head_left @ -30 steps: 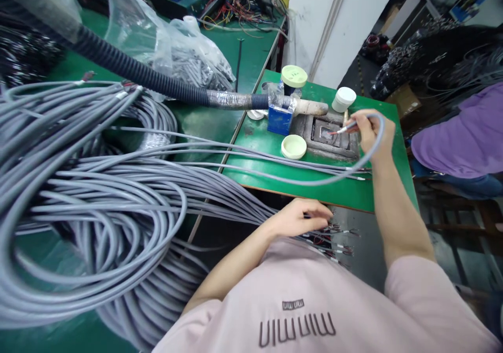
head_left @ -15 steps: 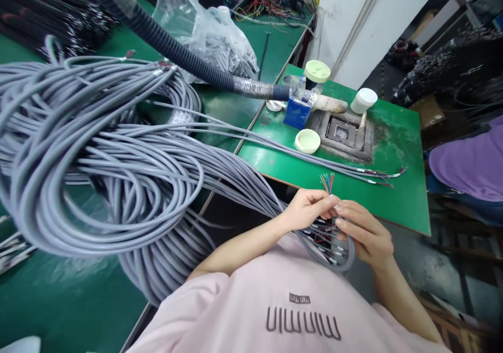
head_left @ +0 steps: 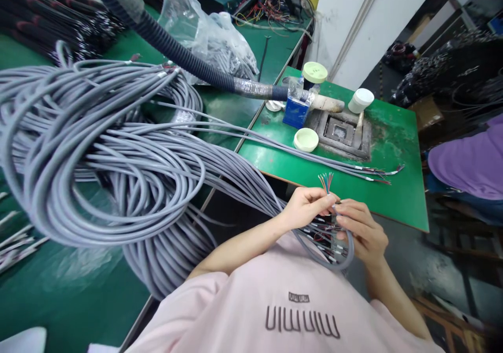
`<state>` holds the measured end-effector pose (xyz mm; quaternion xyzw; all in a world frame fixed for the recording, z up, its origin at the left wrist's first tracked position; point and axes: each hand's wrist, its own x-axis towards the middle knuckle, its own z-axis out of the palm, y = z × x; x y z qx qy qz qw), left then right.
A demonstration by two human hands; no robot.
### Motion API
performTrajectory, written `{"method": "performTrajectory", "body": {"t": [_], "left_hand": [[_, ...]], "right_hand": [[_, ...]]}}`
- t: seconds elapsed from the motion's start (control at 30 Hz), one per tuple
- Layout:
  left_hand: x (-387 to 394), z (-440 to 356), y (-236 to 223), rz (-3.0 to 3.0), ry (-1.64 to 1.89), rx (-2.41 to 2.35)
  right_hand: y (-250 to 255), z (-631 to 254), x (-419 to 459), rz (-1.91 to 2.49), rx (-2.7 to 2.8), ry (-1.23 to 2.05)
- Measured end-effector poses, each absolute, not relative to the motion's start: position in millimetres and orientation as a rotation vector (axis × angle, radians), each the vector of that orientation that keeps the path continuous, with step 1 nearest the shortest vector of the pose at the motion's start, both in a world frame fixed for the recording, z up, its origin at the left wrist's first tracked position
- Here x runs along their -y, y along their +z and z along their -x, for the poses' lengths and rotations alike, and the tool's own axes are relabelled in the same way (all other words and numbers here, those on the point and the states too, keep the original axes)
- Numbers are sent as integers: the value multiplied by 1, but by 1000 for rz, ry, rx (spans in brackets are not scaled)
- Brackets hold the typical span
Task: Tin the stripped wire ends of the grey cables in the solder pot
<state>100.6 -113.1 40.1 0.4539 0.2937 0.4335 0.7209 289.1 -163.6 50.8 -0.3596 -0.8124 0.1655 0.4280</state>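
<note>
Both hands meet just in front of the chest, below the near edge of the small green table [head_left: 396, 196]. Left hand [head_left: 304, 206] — fingers curled, thumb and fingertips pinching the end of a grey cable [head_left: 326, 261] just under its stripped tip. The coloured wire ends [head_left: 326, 181] fan upward out of that pinch: red, blue and green strands visible. Right hand [head_left: 363, 232] — fingers bent and closed on the same cable just beside the left hand's fingertips; the two hands touch or nearly touch there. The cable loops down and round beneath the right hand, then back toward the body.

Under the hands hangs a cluster of other cable ends [head_left: 328, 243] with short dark and red stripped wires.

Left of the hands, a large heap of grey cable coils [head_left: 98, 154] lies on the long green table and spills over its edge toward the lap. Several strands from it run across the small table and end in stripped tips [head_left: 379, 174].

On the small table, well apart from the hands: a dark square pot [head_left: 340, 131] sunk in a grimy frame, a pale green lid [head_left: 305, 140] just beside it, a blue box [head_left: 295, 113], a white jar [head_left: 361, 100], a green-lidded jar [head_left: 314, 74]. A black corrugated hose [head_left: 184, 59] crosses above the coils toward the pot. A clear plastic bag [head_left: 212, 39] sits behind it.

At far right, another person's purple sleeve [head_left: 467, 164].
</note>
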Motion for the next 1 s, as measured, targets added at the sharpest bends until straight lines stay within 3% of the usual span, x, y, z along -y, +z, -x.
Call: {"method": "performTrajectory", "body": {"t": [0.47,0.67,0.87,1.0], "left_hand": [[111,-97,39,-971,974,-628],[109,-100,30,-1246,952,-649],[83,-104,9,-1967,907,-772],[50,-105,1,-2368,948,-1037]], "right_hand": [[55,-281,161,763,2011,442],[55,-285,166,846,2125,405],[36,-352,209,1425,2374,231],[17,-400,250,2015,2422,365]]}}
